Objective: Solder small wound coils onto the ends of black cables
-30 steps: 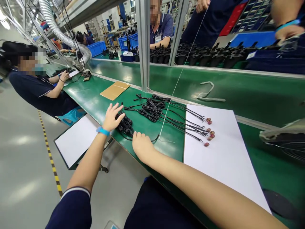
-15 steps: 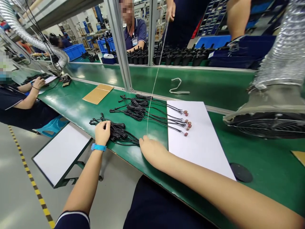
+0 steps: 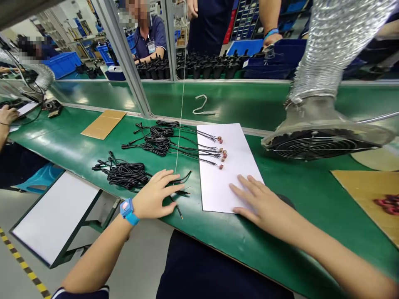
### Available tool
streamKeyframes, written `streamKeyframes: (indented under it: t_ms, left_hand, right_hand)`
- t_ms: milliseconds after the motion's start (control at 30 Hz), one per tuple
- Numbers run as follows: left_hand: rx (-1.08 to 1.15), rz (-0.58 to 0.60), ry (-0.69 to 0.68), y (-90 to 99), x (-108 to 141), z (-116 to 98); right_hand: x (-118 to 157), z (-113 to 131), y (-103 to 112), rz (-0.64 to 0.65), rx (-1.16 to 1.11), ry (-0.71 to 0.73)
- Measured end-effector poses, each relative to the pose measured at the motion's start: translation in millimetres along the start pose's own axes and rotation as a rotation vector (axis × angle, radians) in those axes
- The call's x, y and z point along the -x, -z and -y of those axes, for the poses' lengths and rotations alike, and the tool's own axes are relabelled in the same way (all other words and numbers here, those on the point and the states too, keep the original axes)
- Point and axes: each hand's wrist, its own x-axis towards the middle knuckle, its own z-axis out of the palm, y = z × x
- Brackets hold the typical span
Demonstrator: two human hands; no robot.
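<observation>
Fingers spread, my left hand (image 3: 157, 194) is over the wire ends of a black cable bundle (image 3: 126, 174) near the table's front edge; it grips nothing. My right hand (image 3: 255, 199) is open too, its fingers spread over the lower right part of a white sheet (image 3: 215, 191). Behind the front bundle lie more coiled black cables (image 3: 158, 141). Their stripped ends reach onto the sheet, beside several small reddish-brown parts (image 3: 223, 155). A thin pale string (image 3: 181, 112) hangs down between the cables and the sheet.
A fan hood (image 3: 324, 137) with a silver duct hangs at the right. Cardboard (image 3: 104, 123) lies at the back left, and another cardboard piece (image 3: 358, 187) with red parts at the right. A metal post (image 3: 124, 58) rises behind the table. People stand or sit beyond.
My left hand has moved right, from the coils to the wire ends, and opened. My right hand has left the wires and moved right over the sheet. The view has turned right.
</observation>
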Motion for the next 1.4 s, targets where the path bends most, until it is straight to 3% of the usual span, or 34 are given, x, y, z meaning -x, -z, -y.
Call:
streamKeyframes:
  t_ms: [67, 133, 233, 400, 567, 800, 1200, 1400]
  left_hand:
    - [0.024, -0.005, 0.024, 5.4, 0.8, -3.0]
    - [-0.002, -0.108, 0.05, 10.4, -3.4, -3.3]
    - [-0.102, -0.211, 0.017, 6.8, -32.4, -4.2]
    - [-0.429, 0.03, -0.116, -28.1, -119.2, -2.0]
    - [-0.523, 0.078, -0.163, -52.7, -168.4, 11.8]
    - [-0.553, 0.081, -0.187, -59.1, -180.5, 22.5]
    - [-0.579, 0.066, -0.121, -57.9, -219.0, 41.1]
    - [-0.51, 0.054, -0.117, -59.8, -208.4, 35.1]
  right_hand:
    - [-1.4, 14.3, 0.3, 0.0, 0.002, -0.039]
    - [-3.9, 27.5, 2.0, -0.018, 0.013, -0.074]
    - [-6.9, 40.3, 3.4, -0.045, 0.03, -0.101]
    - [-12.1, 50.7, 8.1, -0.052, 0.037, -0.119]
    - [-17.6, 56.2, 19.2, 0.013, 0.032, -0.132]
    - [-19.1, 57.7, 19.7, 0.033, 0.011, -0.148]
    - [-16.6, 58.1, 11.8, -0.042, 0.004, -0.131]
    - [-16.4, 57.4, 14.9, -0.037, 0.012, -0.125]
